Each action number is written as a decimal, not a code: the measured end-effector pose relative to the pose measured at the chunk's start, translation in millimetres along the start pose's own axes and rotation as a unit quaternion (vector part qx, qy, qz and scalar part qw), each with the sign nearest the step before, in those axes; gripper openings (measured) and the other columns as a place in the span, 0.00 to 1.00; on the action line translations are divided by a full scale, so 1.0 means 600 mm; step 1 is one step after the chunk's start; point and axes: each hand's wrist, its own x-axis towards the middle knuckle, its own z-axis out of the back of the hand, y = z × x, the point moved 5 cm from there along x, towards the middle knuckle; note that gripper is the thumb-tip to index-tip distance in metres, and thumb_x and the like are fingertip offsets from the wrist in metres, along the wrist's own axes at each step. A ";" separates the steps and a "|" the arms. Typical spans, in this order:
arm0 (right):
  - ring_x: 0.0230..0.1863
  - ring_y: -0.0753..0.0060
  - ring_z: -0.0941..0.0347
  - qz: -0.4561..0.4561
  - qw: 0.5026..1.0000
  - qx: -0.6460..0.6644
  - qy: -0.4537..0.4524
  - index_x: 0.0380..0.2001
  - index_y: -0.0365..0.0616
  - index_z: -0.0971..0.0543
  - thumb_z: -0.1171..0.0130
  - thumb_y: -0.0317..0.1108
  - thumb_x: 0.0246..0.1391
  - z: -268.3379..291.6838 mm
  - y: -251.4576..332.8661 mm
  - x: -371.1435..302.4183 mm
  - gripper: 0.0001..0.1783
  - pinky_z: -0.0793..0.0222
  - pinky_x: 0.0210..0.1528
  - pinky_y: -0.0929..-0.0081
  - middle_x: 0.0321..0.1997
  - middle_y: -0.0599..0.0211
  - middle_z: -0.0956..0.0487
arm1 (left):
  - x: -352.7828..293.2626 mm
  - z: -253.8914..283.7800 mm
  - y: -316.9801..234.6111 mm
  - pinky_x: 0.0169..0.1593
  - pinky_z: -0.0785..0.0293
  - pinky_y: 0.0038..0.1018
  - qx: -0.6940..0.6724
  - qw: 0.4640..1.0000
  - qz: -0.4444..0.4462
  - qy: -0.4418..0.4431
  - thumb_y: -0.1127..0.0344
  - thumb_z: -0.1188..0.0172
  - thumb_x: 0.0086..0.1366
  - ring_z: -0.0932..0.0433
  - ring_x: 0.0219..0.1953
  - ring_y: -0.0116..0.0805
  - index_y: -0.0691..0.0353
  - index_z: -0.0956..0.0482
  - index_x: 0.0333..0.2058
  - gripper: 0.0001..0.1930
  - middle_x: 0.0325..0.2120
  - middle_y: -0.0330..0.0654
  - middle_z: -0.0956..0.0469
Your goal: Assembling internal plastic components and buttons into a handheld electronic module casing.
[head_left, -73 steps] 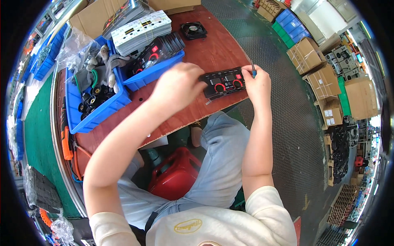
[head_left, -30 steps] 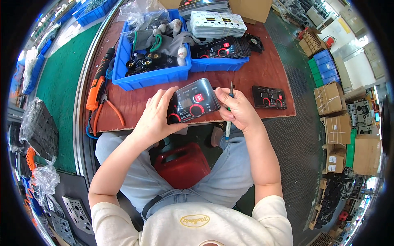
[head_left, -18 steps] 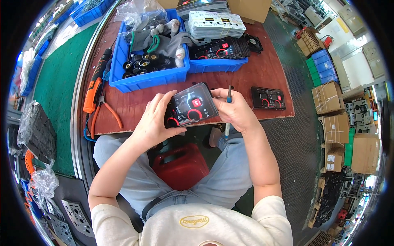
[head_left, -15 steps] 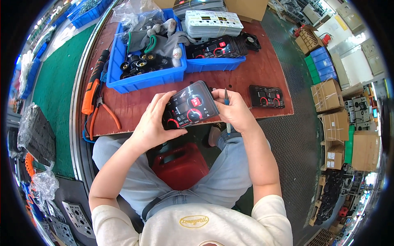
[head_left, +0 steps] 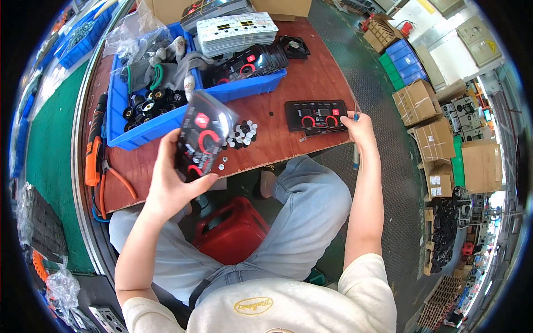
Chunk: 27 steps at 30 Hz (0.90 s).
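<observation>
your left hand (head_left: 176, 183) holds a black rectangular plastic faceplate with red ring markings (head_left: 202, 136), fingers curled round its lower edge and thumb along the side, so the panel stands tilted up above the front edge of the reddish-brown wooden desk (head_left: 311, 77), its face turned toward you, probably so you can look it over. your right hand (head_left: 360, 126) reaches out to the desk's right edge, fingers closed lightly on the end of a second black faceplate with two red rings (head_left: 316, 115) that lies flat there, well apart from the first; whether it grips or only touches that panel you cannot quite tell. just beside the held panel a small cluster of black and white round caps (head_left: 242, 135) sits loose on the desk, close enough to pick from. behind them a blue plastic bin (head_left: 136, 133) holds black knobs, and a neighbouring bin carries more black panels (head_left: 250, 64) under a stack of white printed plates (head_left: 236, 30). orange-handled pliers (head_left: 108, 180) lie at the left edge, out of the way.
</observation>
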 end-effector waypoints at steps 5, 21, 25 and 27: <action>0.40 0.59 0.23 0.238 0.930 -0.233 -0.156 0.45 0.38 0.22 0.36 0.41 0.51 -0.065 0.162 -0.097 0.22 0.30 0.41 0.67 0.35 0.57 0.22 | -0.002 -0.022 -0.013 0.50 0.28 0.33 0.189 0.982 0.005 0.012 0.64 0.26 0.42 0.24 0.46 0.45 0.67 0.39 0.54 0.41 0.43 0.54 0.27; 0.32 0.70 0.23 0.186 0.924 0.097 0.321 0.37 0.36 0.24 0.37 0.35 0.53 -0.306 0.273 -0.178 0.13 0.29 0.37 0.70 0.26 0.63 0.21 | 0.016 -0.003 0.056 0.36 0.24 0.22 -0.155 0.950 0.216 0.163 0.63 0.34 0.59 0.21 0.31 0.23 0.66 0.22 0.43 0.16 0.32 0.39 0.18; 0.33 0.51 0.24 0.359 0.908 -0.155 0.148 0.35 0.41 0.29 0.43 0.44 0.57 -0.290 0.298 -0.211 0.17 0.29 0.32 0.60 0.24 0.58 0.25 | 0.014 0.011 0.060 0.36 0.23 0.22 -0.193 0.957 0.206 0.073 0.65 0.36 0.61 0.21 0.31 0.22 0.65 0.22 0.42 0.13 0.31 0.38 0.19; 0.30 0.55 0.24 0.402 0.874 -0.199 0.187 0.31 0.42 0.30 0.46 0.39 0.58 -0.303 0.296 -0.223 0.12 0.30 0.30 0.61 0.25 0.61 0.24 | 0.014 0.011 0.072 0.36 0.23 0.22 -0.183 0.958 0.209 0.066 0.65 0.37 0.62 0.21 0.31 0.22 0.65 0.22 0.42 0.12 0.31 0.37 0.19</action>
